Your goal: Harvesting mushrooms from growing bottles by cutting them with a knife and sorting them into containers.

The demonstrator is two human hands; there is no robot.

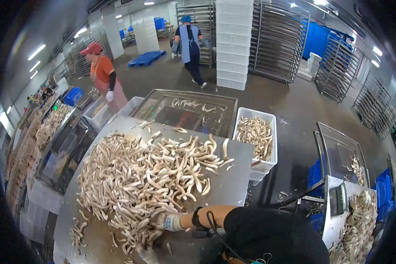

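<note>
Fingers first. On my feed the right hand (167, 221), in a pale glove, lies palm-down at the near edge of the pile (141, 174). Its fingertips are lost among the pieces; I cannot tell whether they spread, press together or pinch one. The left hand (148, 254), gloved too, shows only in part, low in view near the same edge; its fingers I also cannot read.

The pile: long, pale, curved, mushroom-like pieces, heaped on a steel table (235, 178) right in front of the wearer. They look bendable, likely easy to snap or bruise.

I read the step as working loose pieces at the near edge. My advice: keep the fingers flat and soft, lift single pieces from the top, and avoid raking, since they lie crossed and will probably drag neighbours along. Let both hands share a small patch so nothing gets squeezed between them.

Outward: a small loose cluster (78, 233) sits left of the hands; mind the forearm there. Right of the table's far corner, a white crate (268, 168) holds similar pieces. The black wristband (200, 218) should stay clear of the heap.
</note>
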